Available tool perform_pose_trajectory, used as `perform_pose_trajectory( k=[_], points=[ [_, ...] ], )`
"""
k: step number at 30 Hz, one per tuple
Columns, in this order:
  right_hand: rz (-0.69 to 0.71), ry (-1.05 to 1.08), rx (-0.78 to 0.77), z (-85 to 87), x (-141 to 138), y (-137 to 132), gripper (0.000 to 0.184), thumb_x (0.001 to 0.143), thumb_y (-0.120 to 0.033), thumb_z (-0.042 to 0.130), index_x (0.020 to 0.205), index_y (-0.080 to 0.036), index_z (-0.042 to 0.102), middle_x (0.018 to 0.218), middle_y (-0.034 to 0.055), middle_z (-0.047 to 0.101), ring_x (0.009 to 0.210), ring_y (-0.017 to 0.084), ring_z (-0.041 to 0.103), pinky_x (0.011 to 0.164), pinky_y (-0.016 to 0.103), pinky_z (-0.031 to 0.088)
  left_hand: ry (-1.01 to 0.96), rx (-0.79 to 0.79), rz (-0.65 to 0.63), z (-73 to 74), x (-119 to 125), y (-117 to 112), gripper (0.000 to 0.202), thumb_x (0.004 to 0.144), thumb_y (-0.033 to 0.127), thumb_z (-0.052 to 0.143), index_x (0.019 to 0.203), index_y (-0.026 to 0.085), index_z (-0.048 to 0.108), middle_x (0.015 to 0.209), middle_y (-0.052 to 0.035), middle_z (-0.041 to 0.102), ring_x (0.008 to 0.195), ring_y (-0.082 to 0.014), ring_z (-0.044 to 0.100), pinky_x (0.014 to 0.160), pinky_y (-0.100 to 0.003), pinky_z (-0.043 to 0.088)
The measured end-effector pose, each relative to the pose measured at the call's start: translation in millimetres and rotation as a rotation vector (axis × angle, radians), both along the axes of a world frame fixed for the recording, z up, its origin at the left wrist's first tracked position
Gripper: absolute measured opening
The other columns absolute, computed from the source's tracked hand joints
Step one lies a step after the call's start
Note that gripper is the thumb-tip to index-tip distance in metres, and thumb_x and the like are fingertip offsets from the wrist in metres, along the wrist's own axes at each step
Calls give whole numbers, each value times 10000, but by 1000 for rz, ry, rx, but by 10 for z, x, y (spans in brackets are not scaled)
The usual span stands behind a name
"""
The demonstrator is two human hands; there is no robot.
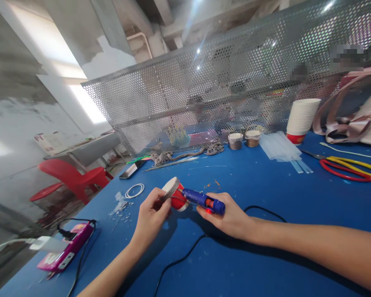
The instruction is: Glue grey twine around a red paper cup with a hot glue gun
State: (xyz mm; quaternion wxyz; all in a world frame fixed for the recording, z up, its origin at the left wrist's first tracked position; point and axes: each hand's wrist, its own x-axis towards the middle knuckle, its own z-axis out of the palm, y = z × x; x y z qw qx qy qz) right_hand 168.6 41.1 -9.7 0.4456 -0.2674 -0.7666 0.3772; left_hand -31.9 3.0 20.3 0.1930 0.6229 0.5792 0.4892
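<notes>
In my left hand (156, 212) is a red and white paper cup (178, 200), tilted on its side above the blue table. A grey band of cord runs around the cup near its pale end, under my fingers. My right hand (230, 216) is wrapped round a blue hot glue gun (202, 200) with a small red light glowing on it. The gun's nozzle points left and meets the side of the cup beside the cord; whether it touches cannot be made out. A black cable (185, 258) trails over the table below my hands.
A pink power strip (66, 249) with plugs lies at the left. Toward the back are a phone (132, 169), grey cord (188, 154), two wrapped cups (235, 141), glue sticks (280, 146) and stacked paper cups (303, 119). Scissors (346, 167) lie right. A perforated metal screen (160, 99) stands behind.
</notes>
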Motion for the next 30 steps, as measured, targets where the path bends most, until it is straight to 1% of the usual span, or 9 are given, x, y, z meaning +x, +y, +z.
perform_pose_trajectory(
  k=[4,10,13,15,18,20,22,26,30],
  points=[
    [-25,20,-97,12,8,52,220,773,-336,536,636,-168,499,582,-20,456,535,102,367,516,247,332,-10,1,-20,5,11,-9,133,765,275,546,669,188,518,505,73,506,434,-92,487,455,-212,398],
    [6,-7,-78,12,-1,-23,217,766,-320,539,621,-164,498,569,-24,449,527,96,343,518,250,320,-10,-1,-12,6,5,-2,136,759,269,550,655,192,508,488,75,504,427,-94,479,451,-214,393],
    [19,13,-121,32,-7,-36,207,760,-319,550,633,-160,517,571,-28,448,529,93,342,515,245,323,-6,-3,-6,1,-6,9,134,759,278,547,662,193,510,489,73,508,429,-98,482,451,-217,396],
    [14,45,-188,51,-7,-21,201,750,-319,571,634,-163,519,573,-35,440,532,90,349,512,238,326,-4,1,-9,-1,-7,11,135,759,279,546,662,195,508,486,75,505,428,-99,482,452,-218,396],
    [51,81,-351,79,-7,0,183,758,-311,581,649,-173,531,511,-63,399,476,78,348,463,217,312,-3,9,-16,1,-1,6,140,762,280,547,657,197,505,492,75,503,427,-99,479,451,-219,392],
    [82,78,-464,93,-10,-6,160,772,-312,580,694,-173,563,449,-85,368,413,71,333,405,203,282,-6,9,-18,4,3,1,145,762,281,549,652,197,503,501,73,506,431,-99,482,452,-220,392],
    [106,67,-535,105,-14,-29,151,777,-312,589,742,-166,591,417,-97,360,372,64,318,365,190,258,-8,5,-17,8,4,-1,147,757,279,553,647,196,502,504,71,509,433,-98,485,454,-219,391],
    [148,81,-532,111,-21,-61,128,774,-271,607,715,-161,584,418,-99,376,360,50,327,347,171,257,-21,1,-16,16,9,4,148,751,287,562,648,195,509,507,67,515,429,-100,484,455,-223,395],
    [105,109,-542,73,-32,-28,154,774,-281,611,679,-173,555,401,-101,365,340,53,317,326,171,250,-13,1,-10,33,26,-1,143,751,277,565,648,193,512,498,68,510,435,-100,488,461,-221,391]
  ],
)
